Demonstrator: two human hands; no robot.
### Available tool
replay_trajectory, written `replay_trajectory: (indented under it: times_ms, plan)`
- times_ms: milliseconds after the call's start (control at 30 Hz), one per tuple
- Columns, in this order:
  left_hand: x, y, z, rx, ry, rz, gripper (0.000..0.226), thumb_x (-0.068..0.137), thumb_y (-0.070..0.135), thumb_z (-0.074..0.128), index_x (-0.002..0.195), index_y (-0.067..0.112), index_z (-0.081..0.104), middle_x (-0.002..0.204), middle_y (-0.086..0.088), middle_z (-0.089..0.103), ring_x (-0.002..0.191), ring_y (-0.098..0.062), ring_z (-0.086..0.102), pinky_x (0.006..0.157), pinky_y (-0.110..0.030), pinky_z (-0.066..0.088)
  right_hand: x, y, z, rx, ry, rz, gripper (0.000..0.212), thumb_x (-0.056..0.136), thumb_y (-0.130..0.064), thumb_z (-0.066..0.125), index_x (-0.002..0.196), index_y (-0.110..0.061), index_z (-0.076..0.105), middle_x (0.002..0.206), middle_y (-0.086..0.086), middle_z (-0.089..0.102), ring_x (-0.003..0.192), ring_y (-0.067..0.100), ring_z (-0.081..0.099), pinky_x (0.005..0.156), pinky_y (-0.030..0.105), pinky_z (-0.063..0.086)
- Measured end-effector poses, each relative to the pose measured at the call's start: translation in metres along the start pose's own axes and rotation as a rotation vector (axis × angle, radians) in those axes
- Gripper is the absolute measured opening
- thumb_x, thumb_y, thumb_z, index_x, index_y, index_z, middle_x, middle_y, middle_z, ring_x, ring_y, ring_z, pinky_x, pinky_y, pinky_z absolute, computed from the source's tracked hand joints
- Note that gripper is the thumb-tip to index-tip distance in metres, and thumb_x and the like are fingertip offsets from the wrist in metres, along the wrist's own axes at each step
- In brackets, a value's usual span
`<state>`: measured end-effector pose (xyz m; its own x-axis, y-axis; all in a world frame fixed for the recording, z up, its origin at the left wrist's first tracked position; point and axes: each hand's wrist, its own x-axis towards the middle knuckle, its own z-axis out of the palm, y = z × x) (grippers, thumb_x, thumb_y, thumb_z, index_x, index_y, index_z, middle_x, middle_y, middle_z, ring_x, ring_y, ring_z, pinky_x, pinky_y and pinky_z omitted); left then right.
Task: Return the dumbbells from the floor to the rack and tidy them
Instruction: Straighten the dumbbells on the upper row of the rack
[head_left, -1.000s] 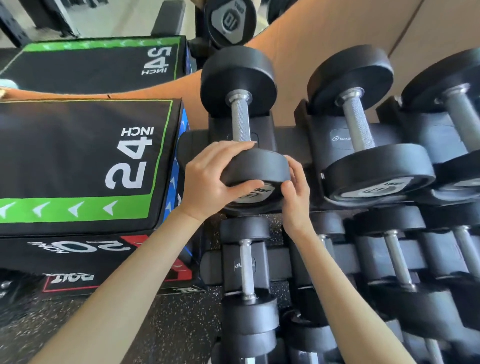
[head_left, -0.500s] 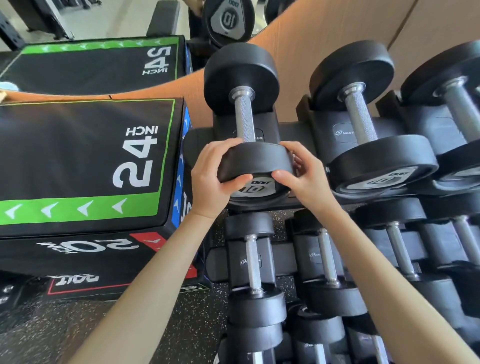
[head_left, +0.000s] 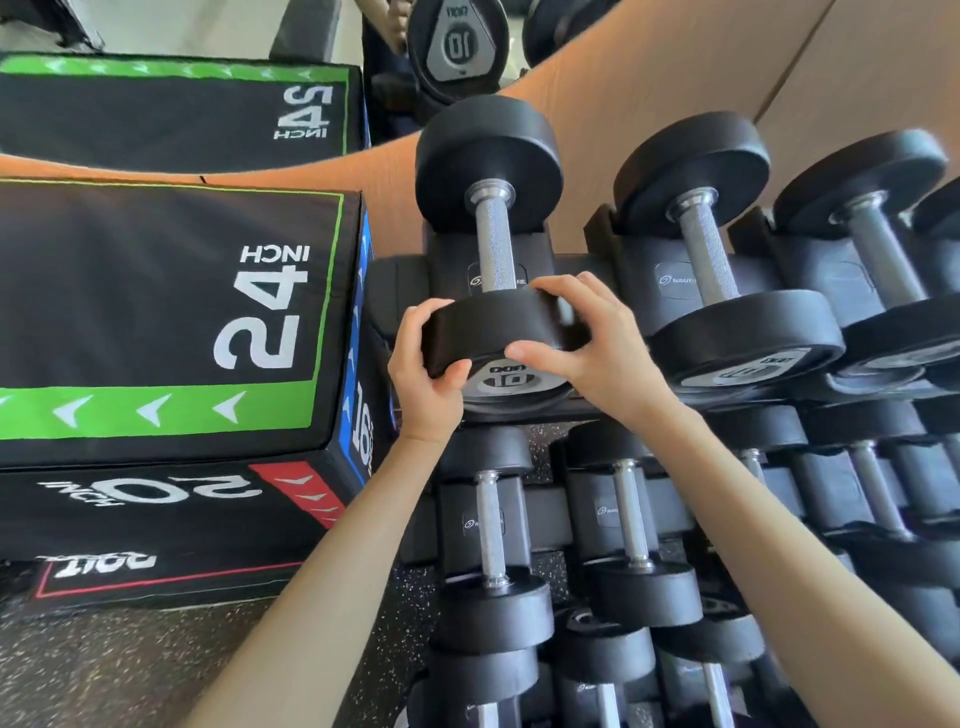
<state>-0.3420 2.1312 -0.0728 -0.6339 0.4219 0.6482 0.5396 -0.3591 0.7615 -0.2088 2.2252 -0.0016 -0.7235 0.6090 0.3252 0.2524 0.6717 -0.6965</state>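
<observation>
The black round-headed dumbbell (head_left: 491, 218) has matt rubbery ends and a knurled, dull-shining metal handle. The black rack (head_left: 582, 270) looks like smooth matt plastic. The black-and-green padded box (head_left: 156, 322) looks like faintly glossy vinyl. The dark floor (head_left: 130, 670) is speckled and rough.

The single view sits on the person's head, close before the rack (head_left: 634, 260), facing forward and steeply down along both forearms, so the left hand (head_left: 423, 379) and right hand (head_left: 597, 353) on the top-tier dumbbell (head_left: 493, 244) land near mid-frame. Its wide lens bows the wall (head_left: 675, 78) and takes in the boxes (head_left: 156, 312) at left, the lower tiers beneath, and the floor (head_left: 104, 665) along the bottom-left edge.
</observation>
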Motion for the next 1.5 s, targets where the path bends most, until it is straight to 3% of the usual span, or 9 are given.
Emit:
replay_trajectory:
  times_ms: [133, 233, 300, 500, 700, 900, 1067, 1300, 1500]
  plan:
    - [-0.002, 0.004, -0.004, 0.034, -0.148, -0.076, 0.043, 0.079, 0.035, 0.054, 0.114, 0.009, 0.051, 0.107, 0.014, 0.051, 0.096, 0.003, 0.050, 0.085, -0.013, 0.039, -0.016, 0.005, 0.010, 0.135, 0.100, 0.050, 0.050, 0.072, -0.056, 0.059, 0.115, -0.033, 0.047, 0.108, -0.006, 0.051, 0.109, 0.017, 0.046, 0.095, 0.025, 0.036]
    - [0.010, 0.016, -0.004, 0.145, -0.304, -0.054, 0.048, 0.077, 0.035, 0.056, 0.114, 0.004, 0.057, 0.105, 0.003, 0.057, 0.097, -0.009, 0.052, 0.086, -0.016, 0.040, -0.015, 0.012, 0.010, 0.251, 0.189, 0.052, 0.044, 0.072, -0.050, 0.063, 0.111, -0.036, 0.048, 0.108, -0.001, 0.054, 0.107, 0.020, 0.051, 0.095, 0.035, 0.042]
    - [0.019, 0.018, -0.001, 0.172, -0.359, 0.053, 0.047, 0.081, 0.040, 0.060, 0.111, 0.003, 0.060, 0.104, -0.002, 0.061, 0.096, -0.017, 0.057, 0.086, -0.024, 0.045, -0.011, 0.016, 0.014, 0.275, 0.222, 0.006, 0.045, 0.069, -0.049, 0.065, 0.107, -0.029, 0.052, 0.099, 0.002, 0.054, 0.097, 0.019, 0.053, 0.087, 0.032, 0.043]
    - [0.025, 0.019, 0.001, 0.132, -0.361, 0.101, 0.052, 0.087, 0.052, 0.057, 0.107, 0.005, 0.061, 0.098, 0.003, 0.057, 0.089, -0.015, 0.057, 0.081, -0.026, 0.046, -0.006, 0.016, 0.014, 0.305, 0.236, -0.014, 0.051, 0.066, -0.051, 0.067, 0.102, -0.019, 0.056, 0.090, -0.004, 0.052, 0.086, 0.016, 0.051, 0.078, 0.027, 0.041]
    - [0.024, 0.017, -0.005, 0.102, -0.361, 0.073, 0.056, 0.086, 0.055, 0.057, 0.108, 0.004, 0.063, 0.097, -0.004, 0.060, 0.089, -0.019, 0.057, 0.079, -0.035, 0.048, -0.006, 0.016, 0.013, 0.260, 0.160, -0.018, 0.058, 0.064, -0.056, 0.071, 0.103, -0.014, 0.061, 0.092, 0.004, 0.055, 0.089, 0.024, 0.052, 0.081, 0.032, 0.042]
    - [0.024, 0.015, 0.002, 0.125, -0.330, 0.133, 0.056, 0.086, 0.055, 0.059, 0.105, 0.003, 0.065, 0.093, -0.007, 0.063, 0.084, -0.022, 0.059, 0.079, -0.030, 0.047, -0.004, 0.023, 0.017, 0.309, 0.234, -0.008, 0.071, 0.065, -0.073, 0.061, 0.100, -0.011, 0.061, 0.087, 0.012, 0.053, 0.082, 0.020, 0.052, 0.075, 0.023, 0.040]
    - [0.020, 0.008, -0.002, 0.091, -0.302, 0.116, 0.055, 0.086, 0.060, 0.053, 0.112, 0.013, 0.060, 0.101, 0.003, 0.060, 0.092, -0.010, 0.058, 0.081, -0.026, 0.047, -0.004, 0.018, 0.021, 0.246, 0.245, -0.027, 0.070, 0.069, -0.070, 0.060, 0.101, -0.008, 0.062, 0.088, 0.009, 0.054, 0.083, 0.026, 0.052, 0.076, 0.027, 0.041]
    - [0.019, 0.010, 0.001, 0.100, -0.306, 0.099, 0.052, 0.087, 0.059, 0.053, 0.113, 0.014, 0.059, 0.106, 0.007, 0.059, 0.097, -0.012, 0.059, 0.088, -0.026, 0.046, -0.007, 0.018, 0.018, 0.250, 0.238, 0.010, 0.070, 0.071, -0.071, 0.057, 0.106, -0.011, 0.060, 0.093, 0.011, 0.055, 0.088, 0.024, 0.053, 0.078, 0.034, 0.043]
    - [0.006, 0.007, -0.010, 0.026, -0.311, -0.148, 0.055, 0.076, 0.044, 0.064, 0.116, 0.007, 0.052, 0.107, 0.015, 0.053, 0.102, 0.009, 0.050, 0.088, -0.015, 0.041, -0.014, 0.008, 0.010, 0.200, 0.147, 0.061, 0.051, 0.077, -0.052, 0.058, 0.117, -0.021, 0.053, 0.112, 0.001, 0.057, 0.107, 0.016, 0.053, 0.094, 0.033, 0.042]
